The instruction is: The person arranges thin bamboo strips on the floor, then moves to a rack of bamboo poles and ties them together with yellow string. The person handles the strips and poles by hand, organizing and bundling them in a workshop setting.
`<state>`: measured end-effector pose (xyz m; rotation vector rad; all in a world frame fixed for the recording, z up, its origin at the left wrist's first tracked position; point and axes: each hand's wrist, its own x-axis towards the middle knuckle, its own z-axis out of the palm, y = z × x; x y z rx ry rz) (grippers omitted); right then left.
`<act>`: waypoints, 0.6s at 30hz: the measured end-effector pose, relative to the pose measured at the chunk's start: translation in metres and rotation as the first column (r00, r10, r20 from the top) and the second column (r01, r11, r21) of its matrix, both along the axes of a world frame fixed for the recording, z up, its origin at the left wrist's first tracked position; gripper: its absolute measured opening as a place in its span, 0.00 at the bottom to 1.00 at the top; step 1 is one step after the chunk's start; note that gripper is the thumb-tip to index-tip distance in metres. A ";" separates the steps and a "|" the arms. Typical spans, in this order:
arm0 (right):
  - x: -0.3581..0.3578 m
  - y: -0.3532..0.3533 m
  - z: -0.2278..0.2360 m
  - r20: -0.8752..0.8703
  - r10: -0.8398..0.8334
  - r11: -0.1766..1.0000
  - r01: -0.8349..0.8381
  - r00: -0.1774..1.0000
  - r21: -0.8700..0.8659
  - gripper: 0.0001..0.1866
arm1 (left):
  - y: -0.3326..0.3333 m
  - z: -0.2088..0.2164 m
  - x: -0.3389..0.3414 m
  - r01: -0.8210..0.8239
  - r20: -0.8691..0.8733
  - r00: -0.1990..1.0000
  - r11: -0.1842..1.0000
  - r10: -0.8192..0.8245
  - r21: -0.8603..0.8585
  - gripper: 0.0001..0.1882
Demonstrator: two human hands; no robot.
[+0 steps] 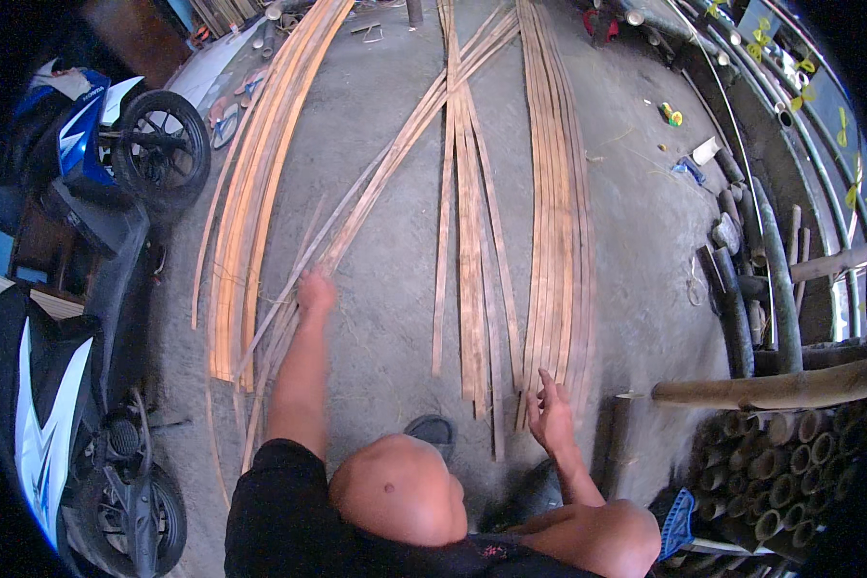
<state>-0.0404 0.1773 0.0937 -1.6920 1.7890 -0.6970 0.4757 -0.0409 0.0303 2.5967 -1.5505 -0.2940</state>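
Long flat bamboo strips lie on the concrete floor in several groups. My left hand [316,291] is closed round a slanting bundle of bamboo strips [395,164], which runs from the lower left up to the far middle and crosses over other strips. My right hand [552,416] is near the close end of the right-hand row of strips [552,241], index finger stretched out, with nothing seen in it. Between my hands a narrow, fanned group of strips [469,289] points toward me. Farther left lies an orange-brown row of strips [250,222].
A blue, black and white motorbike [53,385] stands along the left, its front wheel [162,146] near the strips. Stacked bamboo tubes [771,472], a thick bamboo pole [766,387] and a blue rake-like head [677,520] are on the right. Sandals [224,125] lie at the far left.
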 end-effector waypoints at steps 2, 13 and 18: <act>0.002 -0.005 0.008 0.017 0.015 0.999 -0.016 1.000 0.038 0.28 | -0.002 -0.005 0.024 0.009 -0.071 0.997 0.990 -0.018 -0.138 0.23; 0.013 -0.001 0.008 -0.019 0.032 0.989 -0.029 0.999 0.147 0.33 | -0.009 0.000 0.036 0.059 0.080 0.995 0.995 -0.053 -0.077 0.15; 0.013 -0.003 0.011 -0.028 0.034 0.985 -0.029 0.999 0.172 0.33 | -0.001 -0.012 0.026 0.076 0.181 0.982 0.990 -0.054 -0.115 0.19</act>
